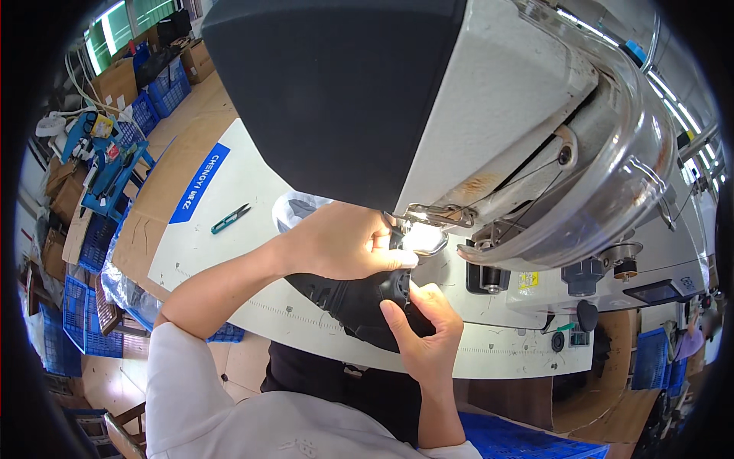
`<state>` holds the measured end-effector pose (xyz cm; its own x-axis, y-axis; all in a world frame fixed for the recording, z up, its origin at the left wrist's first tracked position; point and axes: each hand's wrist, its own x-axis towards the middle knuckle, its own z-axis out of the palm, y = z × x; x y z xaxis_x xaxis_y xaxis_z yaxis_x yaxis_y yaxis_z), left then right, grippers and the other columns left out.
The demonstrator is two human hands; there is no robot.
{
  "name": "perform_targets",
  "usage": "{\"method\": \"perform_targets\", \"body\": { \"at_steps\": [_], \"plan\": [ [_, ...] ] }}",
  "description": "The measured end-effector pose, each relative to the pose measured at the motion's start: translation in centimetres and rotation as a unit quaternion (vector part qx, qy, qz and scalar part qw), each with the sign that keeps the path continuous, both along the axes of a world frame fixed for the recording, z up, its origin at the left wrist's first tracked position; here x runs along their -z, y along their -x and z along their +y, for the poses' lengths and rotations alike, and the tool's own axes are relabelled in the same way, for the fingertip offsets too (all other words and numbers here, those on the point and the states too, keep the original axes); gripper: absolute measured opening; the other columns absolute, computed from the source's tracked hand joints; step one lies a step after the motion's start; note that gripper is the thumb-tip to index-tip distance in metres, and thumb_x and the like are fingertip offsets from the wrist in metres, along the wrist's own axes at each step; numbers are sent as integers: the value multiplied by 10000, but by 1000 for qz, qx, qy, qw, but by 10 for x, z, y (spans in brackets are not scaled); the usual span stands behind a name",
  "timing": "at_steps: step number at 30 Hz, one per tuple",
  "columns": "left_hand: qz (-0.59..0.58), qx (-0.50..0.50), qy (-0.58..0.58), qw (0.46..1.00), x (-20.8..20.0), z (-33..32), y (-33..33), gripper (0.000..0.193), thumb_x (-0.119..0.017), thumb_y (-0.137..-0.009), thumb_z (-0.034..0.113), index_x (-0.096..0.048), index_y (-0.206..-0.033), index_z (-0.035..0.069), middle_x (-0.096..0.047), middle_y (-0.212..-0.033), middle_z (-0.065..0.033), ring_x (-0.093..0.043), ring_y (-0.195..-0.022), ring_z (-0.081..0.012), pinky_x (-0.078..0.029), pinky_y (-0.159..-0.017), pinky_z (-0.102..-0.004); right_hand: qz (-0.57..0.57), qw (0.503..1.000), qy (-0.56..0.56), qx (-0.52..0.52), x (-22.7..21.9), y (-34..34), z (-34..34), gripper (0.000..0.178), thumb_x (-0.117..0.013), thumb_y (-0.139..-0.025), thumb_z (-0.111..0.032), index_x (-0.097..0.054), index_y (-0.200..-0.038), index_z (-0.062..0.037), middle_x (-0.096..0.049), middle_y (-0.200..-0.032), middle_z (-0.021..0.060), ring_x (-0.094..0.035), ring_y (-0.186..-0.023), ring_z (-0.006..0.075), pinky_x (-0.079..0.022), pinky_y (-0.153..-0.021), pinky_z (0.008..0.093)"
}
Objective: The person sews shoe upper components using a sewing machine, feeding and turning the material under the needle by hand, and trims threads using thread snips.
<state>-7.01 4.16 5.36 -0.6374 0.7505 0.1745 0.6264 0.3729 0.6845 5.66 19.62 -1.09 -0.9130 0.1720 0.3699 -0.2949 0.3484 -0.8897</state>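
A black piece [359, 302], seemingly a shoe upper with raised ridges, lies across the white sewing table at the needle area of a large sewing machine [505, 99]. My left hand [336, 241] is closed on its upper part, thumb pointing toward the lit needle area. Lower right, my right hand [424, 329] pinches the piece's edge between thumb and fingers. A bright lamp glares on the metal by the presser foot [428, 218], and the needle itself is hard to make out. Beyond my left wrist, a pale grey-white rounded part [294, 208] shows.
Green-handled thread snips [231, 219] lie on the white table [252, 180] at left. A clear curved guard [612, 183] covers the machine's right side. Blue crates [92, 317] and cardboard boxes stand at left. A blue stool [115, 172] holds tools.
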Motion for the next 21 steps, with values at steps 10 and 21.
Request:
{"method": "perform_targets", "body": {
  "at_steps": [10, 21],
  "plan": [
    [-50, 38, -16, 998, -14, -6, -2, 293, -577, -739, 182, -438, -549, 9, -413, -505, -58, -409, -452, -173, -327, -469, -347, -3, 996, 83, -19, 4, 1, 4, 300, -740, -805, -115, -667, -1046, 47, -686, -843, 78, -606, -758, 107, -465, -714, 237],
    [-104, 56, 81, 990, -15, -3, 22, 154, -582, -780, 139, -617, -767, -10, -494, -551, -15, -427, -499, -130, -336, -488, -303, -47, 990, 127, -28, -3, 11, -3, 251, -710, -814, -63, -663, -1034, 49, -548, -801, -12, -484, -714, 51, -387, -630, 190]
  ]
}}
